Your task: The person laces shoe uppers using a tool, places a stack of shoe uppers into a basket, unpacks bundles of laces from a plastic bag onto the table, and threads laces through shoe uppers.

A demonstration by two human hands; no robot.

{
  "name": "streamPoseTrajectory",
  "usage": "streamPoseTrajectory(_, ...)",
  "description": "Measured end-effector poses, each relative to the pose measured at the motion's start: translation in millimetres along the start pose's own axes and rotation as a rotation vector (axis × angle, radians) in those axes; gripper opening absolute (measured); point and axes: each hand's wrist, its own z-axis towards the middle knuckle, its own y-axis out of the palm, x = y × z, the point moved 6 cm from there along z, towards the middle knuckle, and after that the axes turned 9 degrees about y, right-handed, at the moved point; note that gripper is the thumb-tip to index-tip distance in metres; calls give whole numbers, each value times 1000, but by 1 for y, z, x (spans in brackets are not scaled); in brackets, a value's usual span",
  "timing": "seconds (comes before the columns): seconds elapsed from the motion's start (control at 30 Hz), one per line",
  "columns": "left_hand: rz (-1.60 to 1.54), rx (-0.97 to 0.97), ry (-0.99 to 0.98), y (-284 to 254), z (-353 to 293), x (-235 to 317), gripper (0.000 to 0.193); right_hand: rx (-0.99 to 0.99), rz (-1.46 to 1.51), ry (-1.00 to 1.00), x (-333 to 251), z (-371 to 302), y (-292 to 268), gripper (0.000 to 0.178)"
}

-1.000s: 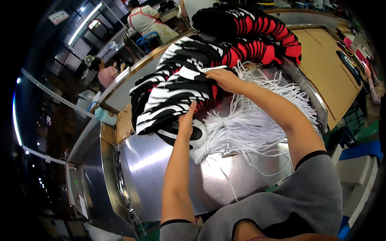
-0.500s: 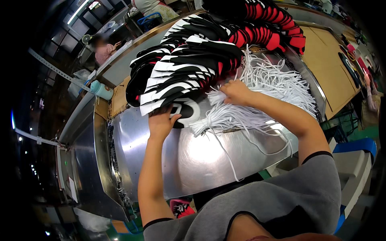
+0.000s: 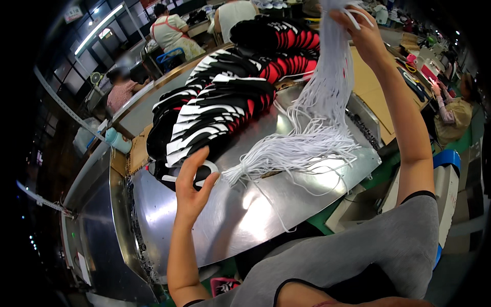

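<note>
High at the upper right, my right hand (image 3: 364, 37) is closed round the top of a bundle of white shoelaces (image 3: 330, 87), which hangs down to the table. A second bundle of white shoelaces (image 3: 286, 153), gathered at its left end, lies on the metal tabletop (image 3: 215, 225). My left hand (image 3: 192, 187) has thumb and fingers apart, beside a loose black and white shoe upper (image 3: 204, 171). Whether its palm touches that piece is hidden. Just beyond it, black, white and red shoe uppers (image 3: 209, 112) lie overlapped in long rows.
Brown cardboard (image 3: 360, 82) covers the right side of the bench. A light blue bottle (image 3: 118, 139) stands at the left by the bench's raised edge. Several people sit at work around, one in a pink top (image 3: 123, 94). A blue and grey plastic bin (image 3: 445, 179) is beside my right arm.
My right hand has risen up and to the right, lifting one shoelace bundle off the table. My left hand has shifted slightly down, its fingers now apart. The view has tilted upward.
</note>
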Motion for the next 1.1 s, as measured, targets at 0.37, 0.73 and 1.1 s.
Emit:
streamPoseTrajectory(0.37, -836, 54, -23, 18, 119, 146, 54, -409, 343, -302, -200, -87, 144, 28)
streamPoseTrajectory(0.73, -1068, 73, -611, 45, -3, 62, 16, -357, -110, -531, -138, -166, 170, 25)
streamPoseTrajectory(1.1, -1031, 156, -666, 46, -26, 54, 23, -292, -299, -635, -127, -208, 211, 30)
